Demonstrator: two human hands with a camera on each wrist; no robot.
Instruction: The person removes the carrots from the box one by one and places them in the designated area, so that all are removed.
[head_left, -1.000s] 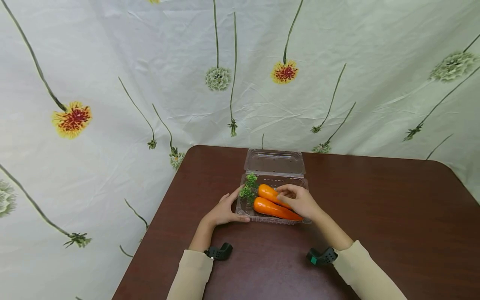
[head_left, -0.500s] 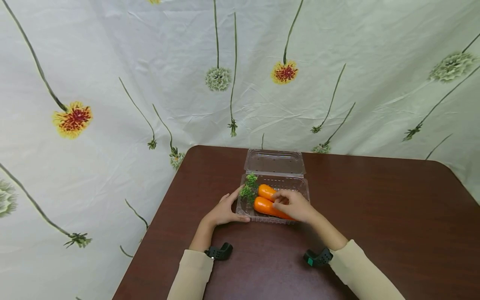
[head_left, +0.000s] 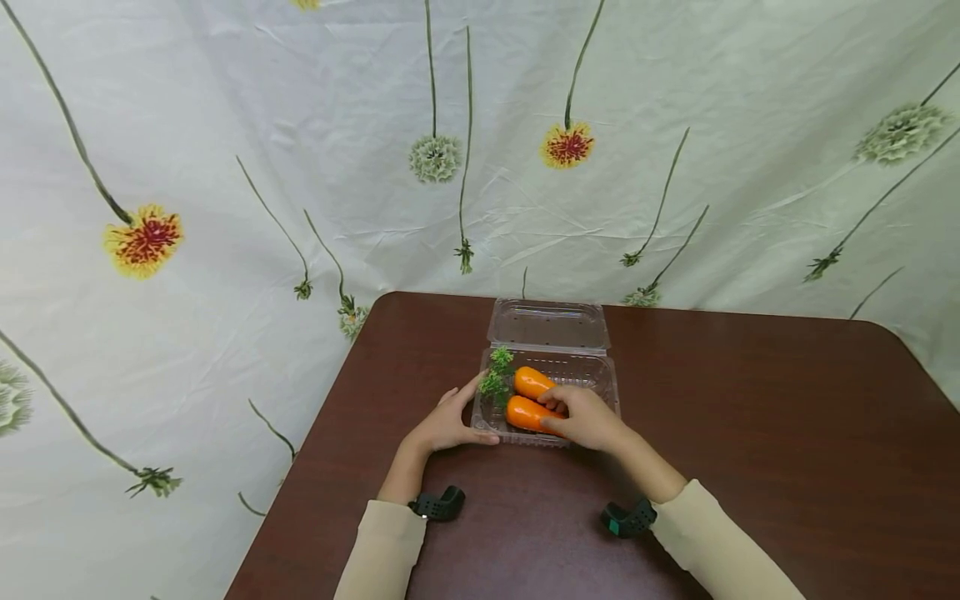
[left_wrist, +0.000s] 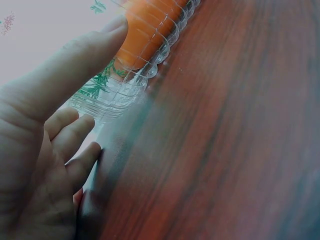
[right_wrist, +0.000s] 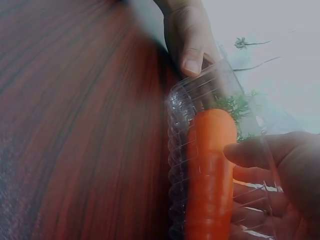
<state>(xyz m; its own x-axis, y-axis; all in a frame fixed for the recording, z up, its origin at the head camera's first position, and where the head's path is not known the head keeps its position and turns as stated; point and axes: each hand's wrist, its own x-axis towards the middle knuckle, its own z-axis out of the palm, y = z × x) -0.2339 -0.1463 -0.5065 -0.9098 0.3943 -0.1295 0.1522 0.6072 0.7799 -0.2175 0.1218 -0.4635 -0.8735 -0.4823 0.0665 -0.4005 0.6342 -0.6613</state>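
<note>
From my station I made out two orange carrots lying side by side in a clear plastic container, their thick rounded ends pointing left. The near carrot (head_left: 527, 413) lay along the front wall, and the far carrot (head_left: 532, 382) just behind it. Feathery green leaves (head_left: 495, 379) sat at the left end of the clear plastic container (head_left: 600, 372), beside the thick ends.

The right hand (head_left: 588, 417) reached in from the right and covered the narrower parts of both carrots. Its fingers were curled, with a gap left between thumb and forefinger; in the right wrist view I saw the thumb tip against the near carrot. I could not tell whether the fingers had hold of either carrot or only touched them.

The left hand (head_left: 444, 425) was at the left end of the container, thumb and forefinger spread wide apart. The thumb lay along the front corner and the forefinger reached along the left side, so it steadied the rim without a grip on anything.

The ridged lid (head_left: 550, 325) was laid back behind the container, joined along its rear edge. All of it stood on the dark reddish-brown bench (head_left: 750, 417). Each wrist wore a black band, and beige sleeves (head_left: 708, 533) covered the forearms. Behind the bench I had a pale cloth (head_left: 337, 100) printed with flowers on long stems.
</note>
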